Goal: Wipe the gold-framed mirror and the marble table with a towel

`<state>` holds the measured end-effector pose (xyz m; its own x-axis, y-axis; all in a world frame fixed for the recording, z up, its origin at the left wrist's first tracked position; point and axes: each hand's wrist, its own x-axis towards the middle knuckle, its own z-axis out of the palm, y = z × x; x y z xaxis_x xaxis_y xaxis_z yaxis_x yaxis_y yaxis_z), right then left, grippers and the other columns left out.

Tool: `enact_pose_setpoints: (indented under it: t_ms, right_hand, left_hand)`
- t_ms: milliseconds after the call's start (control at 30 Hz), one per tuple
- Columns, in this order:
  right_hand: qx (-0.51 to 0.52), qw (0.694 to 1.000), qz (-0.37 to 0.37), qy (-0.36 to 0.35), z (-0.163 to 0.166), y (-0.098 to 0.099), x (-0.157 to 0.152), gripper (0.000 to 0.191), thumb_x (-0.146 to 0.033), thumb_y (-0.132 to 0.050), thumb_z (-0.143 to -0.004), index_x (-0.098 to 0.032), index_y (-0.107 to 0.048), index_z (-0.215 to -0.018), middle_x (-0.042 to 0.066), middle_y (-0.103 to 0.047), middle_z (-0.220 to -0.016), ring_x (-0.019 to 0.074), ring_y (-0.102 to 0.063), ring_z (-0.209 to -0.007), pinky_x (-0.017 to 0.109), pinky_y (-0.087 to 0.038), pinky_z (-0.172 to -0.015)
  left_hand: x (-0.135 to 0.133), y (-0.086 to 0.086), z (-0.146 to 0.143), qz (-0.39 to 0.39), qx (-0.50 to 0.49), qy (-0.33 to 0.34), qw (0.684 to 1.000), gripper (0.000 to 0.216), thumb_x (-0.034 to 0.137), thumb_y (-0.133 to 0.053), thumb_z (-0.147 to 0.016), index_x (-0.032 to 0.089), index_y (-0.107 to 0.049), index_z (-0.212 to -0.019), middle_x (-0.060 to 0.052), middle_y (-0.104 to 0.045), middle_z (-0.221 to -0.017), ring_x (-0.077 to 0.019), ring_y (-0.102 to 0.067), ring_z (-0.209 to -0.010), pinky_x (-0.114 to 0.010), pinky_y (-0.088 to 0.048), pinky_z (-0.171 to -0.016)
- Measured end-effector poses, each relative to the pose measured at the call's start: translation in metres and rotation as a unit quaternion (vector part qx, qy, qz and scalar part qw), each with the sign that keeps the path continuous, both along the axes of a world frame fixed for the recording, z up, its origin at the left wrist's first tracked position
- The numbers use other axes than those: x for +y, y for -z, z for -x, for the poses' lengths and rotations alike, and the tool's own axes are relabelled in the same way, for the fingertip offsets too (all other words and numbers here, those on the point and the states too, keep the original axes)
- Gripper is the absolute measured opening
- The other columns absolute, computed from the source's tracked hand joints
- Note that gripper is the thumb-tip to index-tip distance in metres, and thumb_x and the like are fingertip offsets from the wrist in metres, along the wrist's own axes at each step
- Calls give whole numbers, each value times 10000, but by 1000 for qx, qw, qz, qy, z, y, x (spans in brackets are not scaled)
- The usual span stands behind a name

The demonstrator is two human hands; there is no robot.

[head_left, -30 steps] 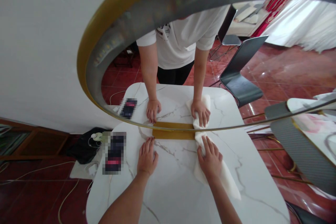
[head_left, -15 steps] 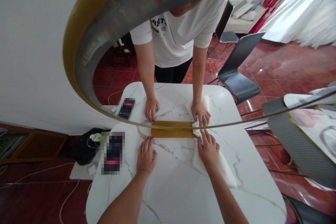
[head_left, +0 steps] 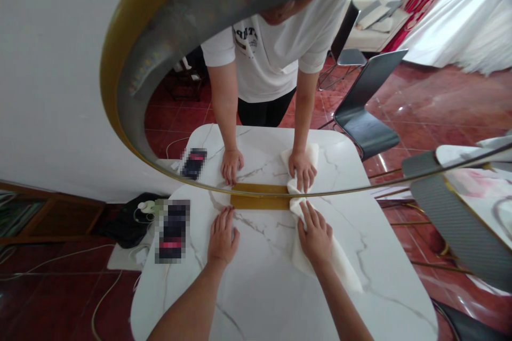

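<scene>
A round mirror [head_left: 266, 141] with a gold frame stands on a gold base plate [head_left: 260, 201] on the white marbled table [head_left: 276, 298]. My left hand [head_left: 222, 237] lies flat with fingers extended, its fingertips at the plate's left front corner. Beneath my right hand [head_left: 316, 233] is a white cloth [head_left: 346, 269], pressed and bunched by the fingers against the plate's right end. The rest of the cloth trails toward me under the wrist. Both hands and the cloth also appear reflected in the glass.
A phone [head_left: 173, 230], blurred out, lies at the table's left with a cable. Further left are a black bag [head_left: 128, 221] and a wooden cabinet [head_left: 52, 216] by the wall. Another table [head_left: 486, 170] and a grey ribbed chair back [head_left: 460, 218] stand to the right.
My right hand and the cloth have shifted slightly left, so the cloth covers a little more of the plate's right end. My left hand stays in place.
</scene>
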<state>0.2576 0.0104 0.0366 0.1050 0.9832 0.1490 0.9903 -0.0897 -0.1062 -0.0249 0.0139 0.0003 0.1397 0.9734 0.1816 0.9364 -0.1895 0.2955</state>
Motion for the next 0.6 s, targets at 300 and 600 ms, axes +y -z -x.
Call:
enact_pose_setpoints:
  t_ms: [300, 600]
  right_hand:
    - [1, 999, -5, 46, 6, -2, 9, 485, -308, -301, -941, -279, -244, -1422, 24, -354, -1435, 238, -355, -1229, 419, -342, -911]
    - [-1, 999, 20, 25, 50, -4, -1, 524, -294, -281, -939, -253, -144, -1443, 41, -272, -1474, 263, -294, -1277, 465, -319, -935]
  left_hand:
    - [0, -2, -1, 7, 1, 0, 1000, 585, 174, -424, -809, 146, -311, -1382, -98, -395, -1405, -232, -327, -1307, -419, -293, -1073]
    - [0, -3, -1, 5, 9, -3, 1000, 578, 176, -430, -804, 136, -332, -1372, -98, -397, -1405, -229, -326, -1309, -403, -291, -1076]
